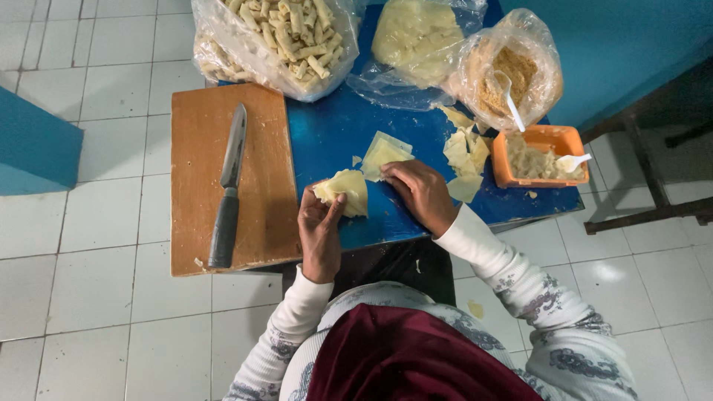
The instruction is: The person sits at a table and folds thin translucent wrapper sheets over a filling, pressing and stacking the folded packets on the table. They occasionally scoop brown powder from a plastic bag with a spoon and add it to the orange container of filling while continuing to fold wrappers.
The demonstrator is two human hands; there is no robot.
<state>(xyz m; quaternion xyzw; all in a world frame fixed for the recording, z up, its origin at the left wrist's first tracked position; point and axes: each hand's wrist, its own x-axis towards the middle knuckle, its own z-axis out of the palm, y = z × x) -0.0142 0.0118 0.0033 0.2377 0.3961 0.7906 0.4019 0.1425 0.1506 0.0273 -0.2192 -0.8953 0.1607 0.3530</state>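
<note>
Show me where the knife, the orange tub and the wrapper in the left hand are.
Knife [229, 178]: head view, where blade meets handle.
Orange tub [502, 169]: head view, left wall.
Wrapper [349, 190]: head view, middle of the pale folded sheet.

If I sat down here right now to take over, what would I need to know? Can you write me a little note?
Left hand: pinching a pale wrapper at its edge.
Right hand: fingertips pressing a second wrapper flat on the blue table.
More wrappers lie beside the orange tub, which holds filling and a white spoon.
Knife rests on the wooden board, untouched.
Done: a bag of rolls is at the far edge.
Left: the held wrapper looks unrolled, and the loose wrappers are unfilled.
</note>
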